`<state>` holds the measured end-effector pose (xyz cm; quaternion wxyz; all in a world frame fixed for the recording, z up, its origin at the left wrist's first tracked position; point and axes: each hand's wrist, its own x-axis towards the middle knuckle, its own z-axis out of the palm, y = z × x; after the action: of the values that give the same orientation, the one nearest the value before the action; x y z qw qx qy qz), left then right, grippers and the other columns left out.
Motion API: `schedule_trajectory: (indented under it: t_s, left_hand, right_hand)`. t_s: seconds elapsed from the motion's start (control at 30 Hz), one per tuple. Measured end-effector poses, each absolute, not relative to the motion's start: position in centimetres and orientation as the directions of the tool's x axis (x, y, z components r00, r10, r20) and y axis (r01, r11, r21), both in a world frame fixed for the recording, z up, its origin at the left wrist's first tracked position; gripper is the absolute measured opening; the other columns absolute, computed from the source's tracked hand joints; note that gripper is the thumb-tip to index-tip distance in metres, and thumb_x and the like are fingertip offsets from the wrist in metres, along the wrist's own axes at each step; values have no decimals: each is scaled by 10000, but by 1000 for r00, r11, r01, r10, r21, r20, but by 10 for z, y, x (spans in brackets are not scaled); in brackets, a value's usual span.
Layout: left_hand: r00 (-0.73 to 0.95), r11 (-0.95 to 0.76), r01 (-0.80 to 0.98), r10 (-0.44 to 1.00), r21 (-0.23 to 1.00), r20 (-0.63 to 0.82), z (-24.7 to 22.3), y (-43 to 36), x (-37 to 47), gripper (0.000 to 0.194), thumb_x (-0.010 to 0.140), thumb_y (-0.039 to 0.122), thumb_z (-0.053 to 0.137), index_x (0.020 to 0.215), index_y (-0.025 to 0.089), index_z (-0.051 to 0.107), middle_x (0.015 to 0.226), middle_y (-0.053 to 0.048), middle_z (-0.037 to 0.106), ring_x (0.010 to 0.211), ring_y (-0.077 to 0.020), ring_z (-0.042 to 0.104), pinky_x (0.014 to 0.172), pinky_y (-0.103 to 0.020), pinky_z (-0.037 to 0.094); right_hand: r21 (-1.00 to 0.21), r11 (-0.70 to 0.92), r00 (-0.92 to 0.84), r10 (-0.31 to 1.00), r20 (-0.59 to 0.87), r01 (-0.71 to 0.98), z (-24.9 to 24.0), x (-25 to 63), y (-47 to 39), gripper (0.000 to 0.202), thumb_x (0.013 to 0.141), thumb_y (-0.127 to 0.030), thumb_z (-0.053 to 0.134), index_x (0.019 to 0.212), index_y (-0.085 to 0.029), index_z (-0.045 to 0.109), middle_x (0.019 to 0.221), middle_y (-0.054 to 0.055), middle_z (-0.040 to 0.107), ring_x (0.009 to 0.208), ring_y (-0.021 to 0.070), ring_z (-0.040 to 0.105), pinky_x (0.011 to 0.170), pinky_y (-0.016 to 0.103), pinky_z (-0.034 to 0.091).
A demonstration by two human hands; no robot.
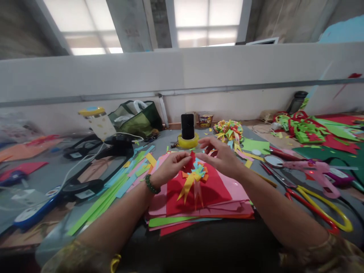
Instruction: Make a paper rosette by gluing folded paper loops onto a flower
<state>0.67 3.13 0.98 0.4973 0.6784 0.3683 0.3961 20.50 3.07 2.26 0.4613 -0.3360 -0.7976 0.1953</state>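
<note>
My left hand (175,163) is closed in a pinch on a small red paper strip (193,156). Close by on the right is my right hand (218,156), its fingers apart and curved toward the strip; I see nothing gripped in it. Just below both hands lies a paper flower (196,176) with blue, orange and yellow loops and pointed yellow and pink tails. It rests on a red paper sheet (179,201), atop a stack of pink and other coloured sheets (156,206). A green bead bracelet (152,184) circles my left wrist.
Cut paper strips (108,199) spread on the left, near a blue-and-white power strip (36,212). Behind stand a phone (187,127) on a yellow tape roll (188,142) and a pile of paper flowers (229,131). Rightward lie a pink glue gun (315,172) and scissors (327,206).
</note>
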Motion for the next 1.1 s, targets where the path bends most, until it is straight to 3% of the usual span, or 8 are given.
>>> schedule_trajectory:
  t_s: [0.2,0.4,0.5,0.6,0.7,0.8,0.97,1.1]
  left_hand:
    - [573,-274,110,803,955,164,2,10,23,290,763,485,742,835,227,631,643,20,607,557,-130,520,539,-247,429]
    - [658,-466,270,728,842,193,-2,-9,30,125,806,293,607,698,232,598,677,-1,646,618,-148,550,600,-254,449]
    - [721,-543,427,687,723,90,-2,-15,34,200,860,249,488,810,206,677,824,-42,731,747,-171,623,697,-261,478]
    - [778,-672,485,624,559,76,-3,-17,37,292,914,218,410,882,184,698,858,-71,727,778,-182,618,740,-278,471]
    - [816,-766,486,570,421,94,-8,-16,37,281,921,179,411,949,199,689,877,-65,719,780,-186,601,755,-294,463]
    - [823,-798,485,554,358,121,-14,-14,37,310,933,147,403,1015,202,697,978,-90,725,844,-206,625,776,-311,479]
    - [841,-824,437,517,360,162,-20,-9,34,358,947,157,408,1048,192,749,1079,-140,716,911,-230,672,789,-324,526]
    - [816,-798,430,544,422,198,-22,-5,30,398,939,144,387,1138,194,728,1105,-137,738,956,-244,689,830,-343,548]
  right_hand:
    - [-636,633,-328,774,542,441,3,211,-8,203,853,-122,570,1031,-209,614,732,-13,637,620,128,587,590,252,472]
    - [-592,594,-263,792,551,545,-28,225,-44,259,867,-118,528,1094,-213,610,772,3,680,618,135,616,578,244,497]
    - [-521,557,-193,780,595,646,-35,252,-58,213,910,-196,525,1094,-220,629,823,24,709,619,141,635,584,253,517]
    - [-480,359,66,744,665,800,-31,302,-70,192,932,-346,522,974,-217,658,822,53,717,658,179,656,629,299,533]
    - [-453,-120,416,645,642,884,-22,361,-76,375,901,-539,479,837,-213,654,827,113,711,740,271,664,671,394,524]
    - [-319,-504,594,628,503,803,-16,401,-72,481,887,-575,469,939,-150,688,984,215,715,951,375,657,778,467,511]
    - [-125,-587,597,762,251,800,-14,416,-51,511,950,-488,421,1074,-72,692,1103,257,709,1058,377,655,855,436,487]
    - [-144,-594,611,767,198,792,-10,416,-37,420,913,-482,507,999,-124,709,1036,209,733,997,343,683,757,368,483]
